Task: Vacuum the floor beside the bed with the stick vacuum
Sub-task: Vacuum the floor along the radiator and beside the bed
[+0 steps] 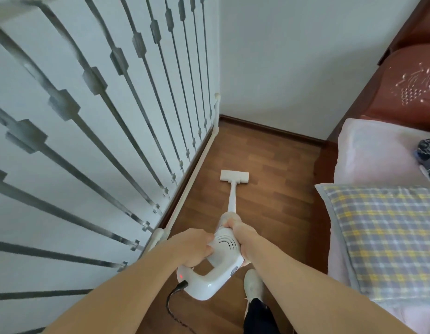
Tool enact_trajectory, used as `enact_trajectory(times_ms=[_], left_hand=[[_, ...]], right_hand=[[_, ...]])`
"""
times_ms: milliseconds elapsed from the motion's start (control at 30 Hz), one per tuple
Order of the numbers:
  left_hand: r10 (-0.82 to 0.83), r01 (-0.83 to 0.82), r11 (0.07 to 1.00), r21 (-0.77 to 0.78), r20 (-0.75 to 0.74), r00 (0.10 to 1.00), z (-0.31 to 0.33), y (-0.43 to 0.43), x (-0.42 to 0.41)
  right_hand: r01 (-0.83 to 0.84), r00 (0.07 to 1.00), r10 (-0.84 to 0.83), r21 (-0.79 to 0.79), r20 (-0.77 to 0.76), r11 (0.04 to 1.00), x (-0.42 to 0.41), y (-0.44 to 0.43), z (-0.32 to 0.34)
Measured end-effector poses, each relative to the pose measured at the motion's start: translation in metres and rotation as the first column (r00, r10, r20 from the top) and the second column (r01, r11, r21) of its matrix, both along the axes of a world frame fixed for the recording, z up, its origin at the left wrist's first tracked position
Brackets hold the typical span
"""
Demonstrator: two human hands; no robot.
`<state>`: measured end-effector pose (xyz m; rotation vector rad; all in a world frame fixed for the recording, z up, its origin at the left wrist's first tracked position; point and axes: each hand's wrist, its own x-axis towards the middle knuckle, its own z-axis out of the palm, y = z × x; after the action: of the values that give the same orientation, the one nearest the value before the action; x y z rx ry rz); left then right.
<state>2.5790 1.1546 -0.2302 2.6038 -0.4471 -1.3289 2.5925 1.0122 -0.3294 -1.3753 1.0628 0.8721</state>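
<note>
Both hands hold the white stick vacuum over a narrow strip of brown wooden floor. The left hand wraps around the upper end of the looped handle, its grip closed tight on the plastic, and the right hand clasps the rounded motor body from the right side, its grip also closed on the vacuum with the fingers curled over the front. A small red light glows on the rear of the handle, and just beside it a black cord plugs in and trails down toward the floor. From the body a slim white tube runs forward to the flat rectangular floor head, which rests on the boards roughly midway between the two sides of the strip. To the left stands a white panel with grey metal bars; to the right is the bed with pale pink bedding, a blue and yellow checked pillow and a reddish-brown pillow farther back. A white wall with a dark skirting board closes the far end. One foot in a light shoe stands on the floor under the right forearm.
</note>
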Motion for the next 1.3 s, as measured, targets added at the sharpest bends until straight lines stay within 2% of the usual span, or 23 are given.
enact_trajectory(times_ms=[167,467,667,867,1300], left_hand=[[-0.008,0.008,1.0,-0.011,-0.019,1.0,0.006,-0.03,0.068],[-0.081,0.08,0.996,0.043,0.034,0.996,-0.007,-0.093,0.198],[-0.044,0.044,0.999,0.026,0.024,0.999,-0.015,-0.126,0.25],[-0.036,0.036,0.999,-0.032,0.002,0.999,-0.026,-0.156,0.276],[-0.239,0.239,0.971,-0.009,-0.004,0.971,-0.035,-0.209,0.268]], right_hand=[[0.036,0.999,-0.036,0.018,-0.007,0.999,0.067,-0.028,-0.005],[0.017,1.0,-0.017,0.003,0.002,1.0,0.2,-0.094,-0.017],[0.052,0.998,-0.053,0.019,0.018,0.998,0.253,-0.124,-0.032],[0.106,0.994,-0.106,-0.011,0.026,0.994,0.273,-0.157,-0.038],[0.2,0.98,-0.2,-0.052,-0.002,0.978,0.238,-0.215,-0.035]])
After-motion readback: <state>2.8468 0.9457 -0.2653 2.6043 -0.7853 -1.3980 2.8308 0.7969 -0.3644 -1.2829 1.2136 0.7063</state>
